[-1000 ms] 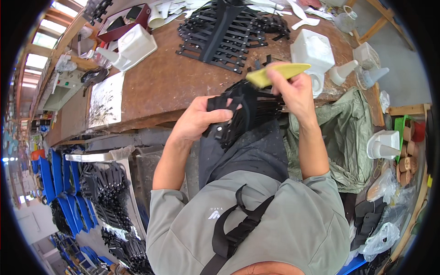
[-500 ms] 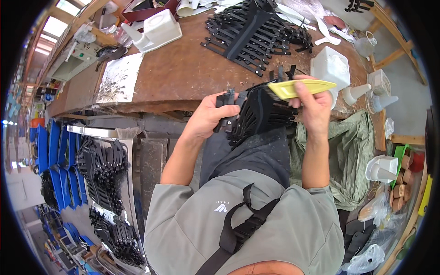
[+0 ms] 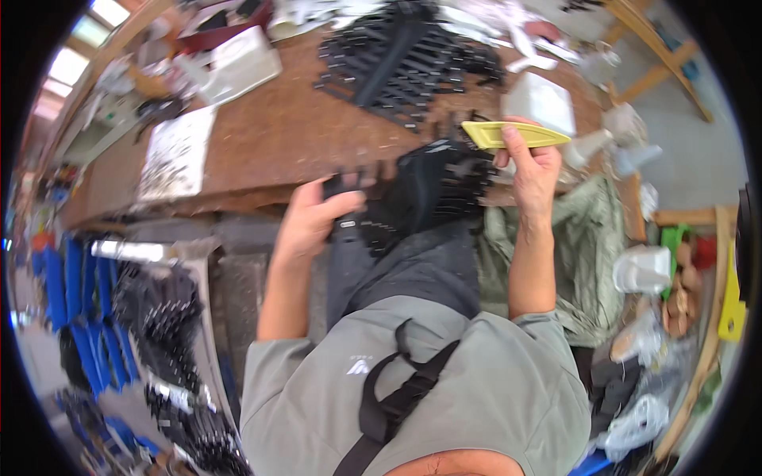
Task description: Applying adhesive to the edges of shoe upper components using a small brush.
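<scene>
My left hand [image 3: 313, 216] pinches the strip ends at the left side of a black strappy piece [image 3: 425, 184] that looks like a shoe upper. This piece hangs off the workbench's near edge and over my lap, its strips blurred by motion. In my right hand [image 3: 536, 163] is a brush with a flat yellow handle [image 3: 512, 135], held by the handle between thumb and fingers over the piece's right side. Its tip cannot be made out now. Farther back on the brown workbench [image 3: 270, 119] lies a pile of similar black strappy pieces [image 3: 381, 67].
White containers [image 3: 540, 101] stand at the bench's right, with nozzle bottles [image 3: 587, 147] beside them. Another white container [image 3: 242, 63] and a stained white sheet [image 3: 178, 151] lie left. A green sack [image 3: 591, 246] hangs right of my lap. More black pieces [image 3: 159, 313] and blue trays [image 3: 91, 293] are left.
My left hand has moved left and slightly down with the strip ends, drawing them away from the piece's middle. The brush has lifted a little off the piece. The whole view has shifted.
</scene>
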Action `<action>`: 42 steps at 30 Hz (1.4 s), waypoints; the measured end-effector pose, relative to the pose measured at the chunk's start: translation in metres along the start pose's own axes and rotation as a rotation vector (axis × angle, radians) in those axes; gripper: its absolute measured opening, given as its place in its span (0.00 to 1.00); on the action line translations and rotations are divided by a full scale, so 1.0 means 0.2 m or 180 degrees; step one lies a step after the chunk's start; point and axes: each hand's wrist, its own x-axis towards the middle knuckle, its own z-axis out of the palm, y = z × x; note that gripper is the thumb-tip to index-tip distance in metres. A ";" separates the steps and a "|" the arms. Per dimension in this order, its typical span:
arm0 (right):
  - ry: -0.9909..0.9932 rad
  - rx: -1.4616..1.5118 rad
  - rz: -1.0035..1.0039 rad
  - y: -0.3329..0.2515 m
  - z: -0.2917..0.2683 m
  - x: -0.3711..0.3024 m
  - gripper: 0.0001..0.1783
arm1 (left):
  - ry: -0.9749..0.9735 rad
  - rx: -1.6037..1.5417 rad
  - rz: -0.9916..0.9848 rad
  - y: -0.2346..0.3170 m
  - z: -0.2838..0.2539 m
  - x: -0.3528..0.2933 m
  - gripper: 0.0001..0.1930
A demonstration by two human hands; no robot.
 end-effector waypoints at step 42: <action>-0.2630 0.0710 0.1543 0.23 0.58 -0.09 0.18 | 0.0199 -0.1735 0.0043 -0.18 -0.19 -0.06 0.10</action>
